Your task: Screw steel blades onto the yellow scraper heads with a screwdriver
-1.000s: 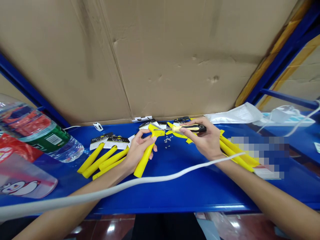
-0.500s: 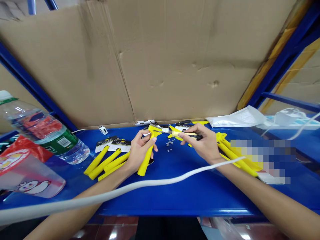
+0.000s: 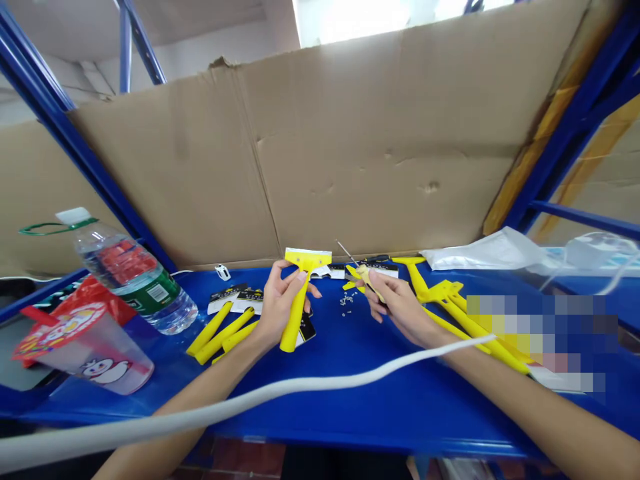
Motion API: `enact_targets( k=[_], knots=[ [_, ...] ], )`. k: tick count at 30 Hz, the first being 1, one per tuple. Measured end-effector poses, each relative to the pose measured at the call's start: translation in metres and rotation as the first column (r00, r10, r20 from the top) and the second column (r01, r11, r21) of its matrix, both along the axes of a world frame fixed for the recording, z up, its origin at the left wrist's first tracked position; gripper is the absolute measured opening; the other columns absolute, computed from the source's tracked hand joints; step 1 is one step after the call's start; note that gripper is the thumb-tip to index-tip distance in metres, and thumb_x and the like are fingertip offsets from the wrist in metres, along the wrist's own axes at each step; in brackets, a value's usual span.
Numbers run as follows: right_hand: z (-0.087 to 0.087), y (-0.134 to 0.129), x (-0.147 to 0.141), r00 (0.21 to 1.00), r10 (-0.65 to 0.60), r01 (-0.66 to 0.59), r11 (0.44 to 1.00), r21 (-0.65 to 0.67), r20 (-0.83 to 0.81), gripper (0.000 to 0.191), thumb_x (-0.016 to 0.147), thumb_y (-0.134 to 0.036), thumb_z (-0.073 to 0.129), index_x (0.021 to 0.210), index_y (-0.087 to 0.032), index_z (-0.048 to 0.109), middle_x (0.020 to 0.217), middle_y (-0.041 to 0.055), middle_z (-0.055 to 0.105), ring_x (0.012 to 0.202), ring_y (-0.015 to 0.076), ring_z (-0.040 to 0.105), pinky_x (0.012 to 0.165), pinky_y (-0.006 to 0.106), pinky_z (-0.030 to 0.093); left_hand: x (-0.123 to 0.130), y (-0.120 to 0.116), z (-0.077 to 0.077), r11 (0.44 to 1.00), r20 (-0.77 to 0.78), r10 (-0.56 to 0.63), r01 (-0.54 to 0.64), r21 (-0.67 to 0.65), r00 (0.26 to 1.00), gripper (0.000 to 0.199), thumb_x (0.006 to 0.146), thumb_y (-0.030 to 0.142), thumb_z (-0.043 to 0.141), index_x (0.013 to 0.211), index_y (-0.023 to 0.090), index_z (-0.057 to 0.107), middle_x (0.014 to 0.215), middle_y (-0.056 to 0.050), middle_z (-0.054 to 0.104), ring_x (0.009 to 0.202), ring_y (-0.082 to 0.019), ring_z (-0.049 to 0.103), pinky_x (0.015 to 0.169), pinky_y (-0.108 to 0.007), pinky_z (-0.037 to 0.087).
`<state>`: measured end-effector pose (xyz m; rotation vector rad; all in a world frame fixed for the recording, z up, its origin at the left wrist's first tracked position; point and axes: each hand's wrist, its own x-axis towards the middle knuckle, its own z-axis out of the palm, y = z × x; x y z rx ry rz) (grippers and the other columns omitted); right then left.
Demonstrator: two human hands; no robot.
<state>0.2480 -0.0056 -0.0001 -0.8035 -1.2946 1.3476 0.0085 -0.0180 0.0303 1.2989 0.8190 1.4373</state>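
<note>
My left hand [image 3: 281, 308] grips the handle of a yellow plastic scraper [image 3: 299, 300], held upright with its wide head [image 3: 308, 259] at the top. My right hand [image 3: 397, 310] holds a screwdriver [image 3: 367, 279] with a yellow-and-black handle, mostly hidden by the fingers. Its thin steel shaft [image 3: 347, 253] points up and left, apart from the scraper head. Small metal screws [image 3: 346, 303] lie scattered on the blue table between my hands. Loose yellow scraper parts [image 3: 220, 335] lie to the left, and more [image 3: 450, 310] lie to the right.
Black-and-white printed cards [image 3: 235, 300] lie behind the left yellow parts. A water bottle [image 3: 135, 273] and a plastic cup [image 3: 93, 353] stand at the left. A white cable [image 3: 250, 393] crosses over my forearms. A white plastic bag [image 3: 480, 253] lies at the back right, against a cardboard sheet [image 3: 380, 160].
The view has tilted upward. The scraper has turned more upright in my left hand, and my right hand has drawn the screwdriver back from the scraper head, with its shaft now angled upward.
</note>
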Motion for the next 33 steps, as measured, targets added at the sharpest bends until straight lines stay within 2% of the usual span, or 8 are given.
enact_targets(
  k=[6, 10, 13, 17, 21, 25, 27, 33],
  knots=[
    [-0.006, 0.003, -0.001, 0.999, -0.043, 0.043, 0.998, 0.054, -0.002, 0.048, 0.082, -0.062, 0.088, 0.086, -0.022, 0.061, 0.066, -0.0063, 0.054, 0.055, 0.0118, 0.052, 0.049, 0.027, 0.053, 0.007, -0.004, 0.008, 0.999, -0.009, -0.034, 0.034, -0.019, 0.999, 0.052, 0.088, 0.047, 0.085, 0.115, 0.026, 0.046, 0.090, -0.001, 0.079, 0.052, -0.012, 0.066, 0.053, -0.023, 0.050],
    [-0.004, 0.003, -0.002, 0.992, -0.026, 0.029, 0.999, 0.022, -0.121, 0.051, 0.077, -0.054, 0.095, 0.085, -0.023, 0.055, 0.095, 0.0063, 0.080, 0.095, 0.0234, 0.081, 0.087, 0.039, 0.068, 0.030, -0.003, 0.005, 0.992, -0.006, -0.058, 0.057, -0.114, 0.998, 0.051, 0.085, 0.043, 0.088, 0.118, 0.022, 0.054, 0.097, -0.006, 0.081, 0.065, -0.016, 0.075, 0.059, -0.024, 0.055],
    [0.000, 0.003, 0.000, 0.975, 0.047, -0.046, 0.999, 0.010, -0.215, 0.054, 0.075, -0.047, 0.098, 0.084, -0.023, 0.050, 0.110, 0.0101, 0.083, 0.115, 0.0276, 0.080, 0.108, 0.047, 0.062, 0.053, 0.005, 0.006, 0.992, 0.143, -0.037, 0.054, -0.114, 0.989, 0.043, 0.085, 0.032, 0.088, 0.112, 0.020, 0.057, 0.107, -0.009, 0.081, 0.098, -0.021, 0.080, 0.087, -0.031, 0.062],
    [0.000, 0.005, 0.002, 0.973, 0.086, -0.084, 0.996, 0.018, -0.213, 0.058, 0.070, -0.046, 0.101, 0.091, -0.025, 0.050, 0.101, 0.0048, 0.082, 0.108, 0.0270, 0.081, 0.105, 0.050, 0.064, 0.085, 0.023, 0.014, 0.996, 0.274, -0.084, 0.088, -0.001, 0.958, 0.033, 0.088, 0.029, 0.084, 0.107, 0.021, 0.057, 0.121, -0.010, 0.079, 0.123, -0.021, 0.073, 0.108, -0.034, 0.055],
    [-0.005, 0.010, 0.005, 0.995, -0.012, 0.019, 0.998, 0.063, -0.104, 0.066, 0.061, -0.055, 0.102, 0.093, -0.027, 0.051, 0.093, 0.0012, 0.079, 0.092, 0.0274, 0.080, 0.089, 0.048, 0.068, 0.099, 0.045, 0.026, 0.991, 0.089, -0.120, 0.113, 0.071, 0.989, 0.040, 0.087, 0.040, 0.085, 0.113, 0.020, 0.062, 0.121, -0.011, 0.079, 0.121, -0.025, 0.073, 0.104, -0.037, 0.056],
    [-0.005, 0.018, 0.012, 0.979, -0.204, 0.194, 0.953, 0.233, 0.017, 0.062, 0.068, -0.065, 0.095, 0.091, -0.028, 0.051, 0.094, 0.0049, 0.080, 0.096, 0.0311, 0.079, 0.084, 0.049, 0.066, 0.064, 0.076, 0.030, 0.965, -0.294, -0.034, 0.108, 0.239, 0.955, 0.048, 0.097, 0.058, 0.071, 0.124, 0.019, 0.067, 0.125, -0.016, 0.079, 0.125, -0.028, 0.071, 0.111, -0.042, 0.051],
    [-0.003, 0.021, 0.016, 0.964, -0.264, 0.241, 0.920, 0.308, 0.034, 0.056, 0.074, -0.063, 0.091, 0.092, -0.028, 0.051, 0.100, 0.0071, 0.081, 0.100, 0.0311, 0.078, 0.088, 0.049, 0.064, 0.032, 0.092, 0.023, 0.970, -0.568, 0.136, 0.007, 0.242, 0.812, 0.057, 0.101, 0.069, 0.057, 0.125, 0.018, 0.068, 0.121, -0.016, 0.081, 0.118, -0.027, 0.074, 0.108, -0.043, 0.052],
    [-0.001, 0.020, 0.018, 0.963, -0.267, 0.245, 0.904, 0.350, 0.016, 0.046, 0.083, -0.054, 0.086, 0.098, -0.028, 0.052, 0.113, 0.0090, 0.082, 0.109, 0.0303, 0.078, 0.101, 0.052, 0.060, -0.035, 0.115, -0.018, 0.977, -0.812, 0.210, -0.082, 0.197, 0.544, 0.055, 0.065, 0.054, 0.096, 0.101, 0.017, 0.076, 0.109, -0.016, 0.080, 0.106, -0.037, 0.073, 0.104, -0.052, 0.053]
  ],
)
